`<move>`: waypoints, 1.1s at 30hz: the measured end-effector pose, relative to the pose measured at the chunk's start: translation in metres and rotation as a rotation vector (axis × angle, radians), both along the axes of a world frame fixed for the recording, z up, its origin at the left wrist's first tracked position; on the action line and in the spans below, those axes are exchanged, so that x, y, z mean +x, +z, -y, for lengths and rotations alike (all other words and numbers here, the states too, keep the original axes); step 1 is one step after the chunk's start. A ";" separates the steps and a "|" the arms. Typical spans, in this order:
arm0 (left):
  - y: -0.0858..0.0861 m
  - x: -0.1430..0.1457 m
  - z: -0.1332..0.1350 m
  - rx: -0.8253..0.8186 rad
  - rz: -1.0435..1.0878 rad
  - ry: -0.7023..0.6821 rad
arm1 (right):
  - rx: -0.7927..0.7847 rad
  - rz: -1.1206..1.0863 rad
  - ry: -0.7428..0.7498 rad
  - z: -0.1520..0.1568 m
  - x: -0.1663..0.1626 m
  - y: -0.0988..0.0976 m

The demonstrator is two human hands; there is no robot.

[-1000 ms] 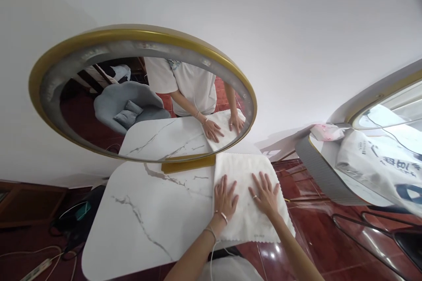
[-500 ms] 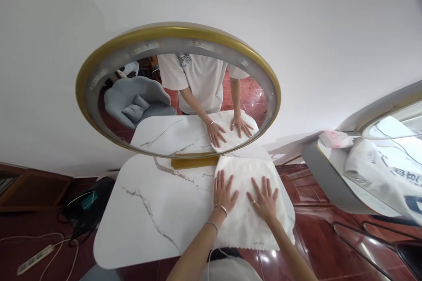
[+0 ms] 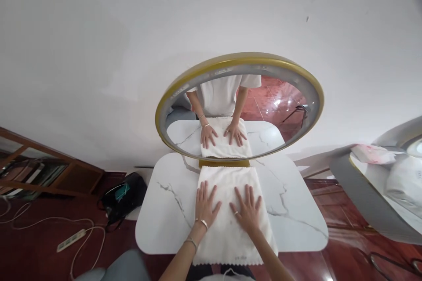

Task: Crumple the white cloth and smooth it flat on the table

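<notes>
A white towel (image 3: pixel 227 237) with scalloped edges lies flat on the white marbled table (image 3: pixel 296 228), its near end reaching past the front edge. My left hand (image 3: pixel 206 205) presses palm down on the towel's left side, fingers spread. On the right half of the cloth rests my right hand (image 3: pixel 247 208), also flat with fingers apart and a ring on one finger. Neither hand grips the fabric. Behind the towel, an oval gold-rimmed mirror (image 3: pixel 273 112) reflects both hands and the cloth.
To the right stands another table (image 3: pixel 365 197) bearing a pink-and-white packet (image 3: pixel 372 153) and a white bag (image 3: pixel 405 182). Down on the red floor at left are a black bag (image 3: pixel 123 197), a power strip (image 3: pixel 70 240) and cables. A wooden shelf (image 3: pixel 42 169) holds books.
The towel has shifted left across the table under both hands, from the right end to about the middle. The camera view has also turned left.
</notes>
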State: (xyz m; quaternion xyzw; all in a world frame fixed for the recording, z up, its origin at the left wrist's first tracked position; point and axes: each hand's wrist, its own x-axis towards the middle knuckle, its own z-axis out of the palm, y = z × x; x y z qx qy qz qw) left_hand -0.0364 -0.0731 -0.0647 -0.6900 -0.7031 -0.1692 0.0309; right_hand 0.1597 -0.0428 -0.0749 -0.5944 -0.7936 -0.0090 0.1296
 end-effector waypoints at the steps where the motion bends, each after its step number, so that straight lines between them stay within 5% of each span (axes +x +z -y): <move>1: -0.001 -0.011 0.004 0.004 -0.013 0.011 | 0.005 -0.011 0.013 0.002 -0.010 0.000; 4: -0.004 -0.030 0.013 0.013 -0.027 0.037 | 0.027 -0.028 0.030 0.004 -0.032 -0.002; 8: -0.011 -0.017 0.019 0.034 -0.008 0.029 | 0.048 -0.017 -0.016 0.002 -0.036 -0.003; 18: 0.000 0.045 0.021 0.013 0.063 -0.139 | 0.033 0.037 -0.113 -0.016 0.027 -0.008; 24: 0.012 0.034 0.045 -0.007 0.046 -0.218 | 0.067 0.006 -0.023 -0.027 0.031 -0.006; 33: 0.016 -0.014 0.064 -0.050 -0.002 -0.175 | 0.056 -0.005 0.001 -0.007 -0.025 -0.005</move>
